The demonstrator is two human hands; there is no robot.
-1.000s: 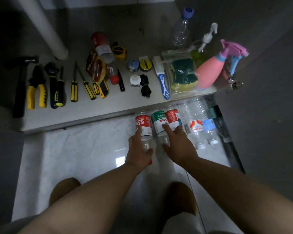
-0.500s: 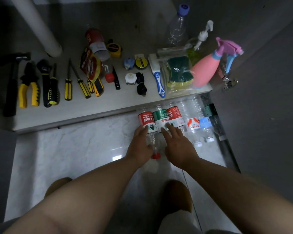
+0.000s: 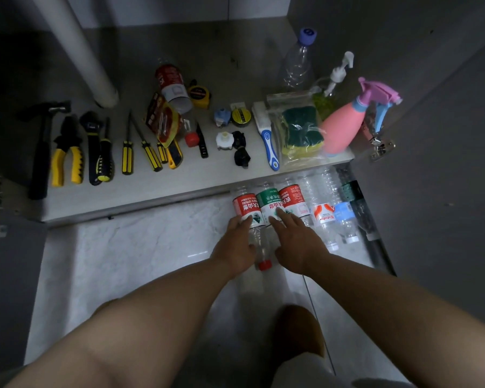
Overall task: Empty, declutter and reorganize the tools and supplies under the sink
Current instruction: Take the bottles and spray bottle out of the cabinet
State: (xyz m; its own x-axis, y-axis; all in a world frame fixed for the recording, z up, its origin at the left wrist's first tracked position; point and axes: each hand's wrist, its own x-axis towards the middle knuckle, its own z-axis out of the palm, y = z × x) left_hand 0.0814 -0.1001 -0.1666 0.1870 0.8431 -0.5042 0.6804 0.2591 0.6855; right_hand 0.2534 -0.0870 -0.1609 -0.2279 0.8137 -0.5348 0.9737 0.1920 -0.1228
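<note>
- While both bare arms reach forward over the pale marbled tile floor (image 3: pixel 123 247), the hands sit at a row of plastic bottles. These lie on their sides along the front edge of the grey cabinet base (image 3: pixel 179 180).
- Left hand (image 3: pixel 235 245): grip wide, fingers straight, laid on the clear bottle with red label (image 3: pixel 245 207) at the left end of the row. Its red cap (image 3: pixel 264 265) points back toward the person and shows between the two wrists.
- Right hand (image 3: pixel 298 245): grip wide, fingers straight and a little spread. The fingertips touch the clear bottle with green label (image 3: pixel 268 201), which lies just beside the first bottle.
- Further right in the row, side by side: a second red-labelled bottle (image 3: pixel 293 198), a clear bottle with orange-and-white label (image 3: pixel 323 217), a blue-labelled clear bottle (image 3: pixel 345 214) and a dark teal bottle (image 3: pixel 353 193).
- On the cabinet base, left part, tools lie roughly parallel: black hammer (image 3: pixel 44 152), yellow-handled pliers (image 3: pixel 67 159), black adjustable wrench (image 3: pixel 91 147), yellow-and-black screwdrivers (image 3: pixel 128 154).
- Right part of the cabinet base: blue-and-white brush (image 3: pixel 268 141), green-and-yellow sponges in a clear bag (image 3: pixel 300 130), pink spray bottle (image 3: pixel 342 127).
- An upright clear bottle with blue cap (image 3: pixel 297 60) stands behind them.
- A white drain pipe (image 3: pixel 87 51) rises at the back left.
</note>
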